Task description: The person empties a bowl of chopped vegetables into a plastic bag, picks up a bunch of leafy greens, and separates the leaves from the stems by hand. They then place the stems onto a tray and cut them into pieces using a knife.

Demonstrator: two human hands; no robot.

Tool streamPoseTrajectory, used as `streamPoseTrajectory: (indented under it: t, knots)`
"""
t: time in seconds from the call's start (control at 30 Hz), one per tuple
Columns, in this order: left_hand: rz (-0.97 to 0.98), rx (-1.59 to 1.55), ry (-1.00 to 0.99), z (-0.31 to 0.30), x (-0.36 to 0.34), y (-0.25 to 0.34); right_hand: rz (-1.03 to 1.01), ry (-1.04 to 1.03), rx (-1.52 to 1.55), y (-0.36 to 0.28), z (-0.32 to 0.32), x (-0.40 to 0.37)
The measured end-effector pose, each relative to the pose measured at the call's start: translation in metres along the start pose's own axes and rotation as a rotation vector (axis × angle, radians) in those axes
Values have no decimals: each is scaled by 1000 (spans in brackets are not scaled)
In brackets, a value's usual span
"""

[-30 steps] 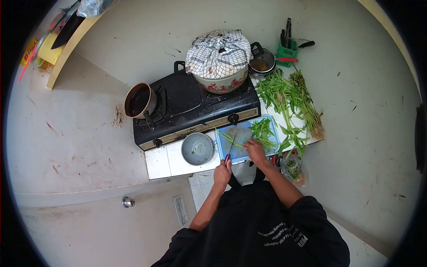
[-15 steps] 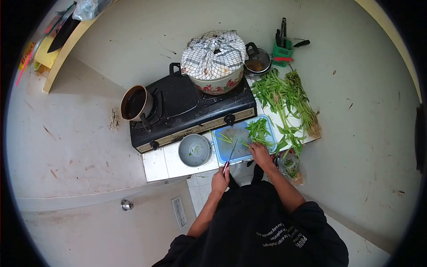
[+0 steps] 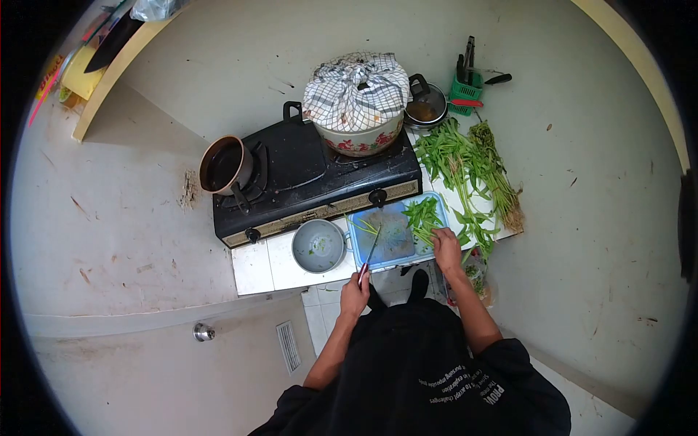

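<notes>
My left hand [image 3: 355,293] is closed round the red handle of a knife [image 3: 371,249], its blade pointing up over the left part of a blue tray-like board [image 3: 392,236]. On the board's right side lie cut green leaves [image 3: 422,220], and a few thin stems [image 3: 361,226] rest at its left. My right hand [image 3: 446,249] is at the board's right edge, fingers curled beside the leaves; what it holds, if anything, is too small to make out. A grey bowl [image 3: 318,245] with green bits inside stands left of the board.
Behind is a black stove [image 3: 313,192] with a cloth-covered pot [image 3: 360,138] and a brown saucepan [image 3: 225,167]. Leafy greens with roots [image 3: 498,171] lie at the right, near a lidded pan [image 3: 425,109] and a green utensil basket [image 3: 465,91]. A plastic bag [image 3: 476,280] hangs below the counter edge.
My right hand has moved right, from the middle of the board to its right edge. The knife in my left hand has shifted slightly left and down.
</notes>
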State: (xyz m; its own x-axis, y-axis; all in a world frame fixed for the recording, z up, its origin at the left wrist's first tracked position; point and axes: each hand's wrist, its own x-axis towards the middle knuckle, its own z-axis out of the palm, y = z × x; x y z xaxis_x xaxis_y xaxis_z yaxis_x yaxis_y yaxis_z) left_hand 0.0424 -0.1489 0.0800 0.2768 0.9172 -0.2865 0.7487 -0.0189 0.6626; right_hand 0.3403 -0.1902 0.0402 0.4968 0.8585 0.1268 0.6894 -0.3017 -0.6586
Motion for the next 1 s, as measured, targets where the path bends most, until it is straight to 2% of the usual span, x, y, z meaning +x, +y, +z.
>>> streamPoseTrajectory:
  t: [0.13,0.23,0.47,0.7,0.93,1.0]
  knots:
    - [9,-23,44,-4,-4,-1,-159,-34,99,-32,31,-3]
    - [-12,-57,49,-11,-6,1,-204,-89,145,-67,59,4]
    - [-29,-47,126,-21,-7,-17,-173,-148,-44,-122,110,26]
    - [3,-100,60,-36,-13,-36,-132,-162,-125,-97,128,17]
    - [13,-66,-68,-54,-13,-55,-75,-110,-18,-60,82,-4]
    - [11,-44,-104,-56,-11,-58,-118,-99,-26,-61,68,-4]
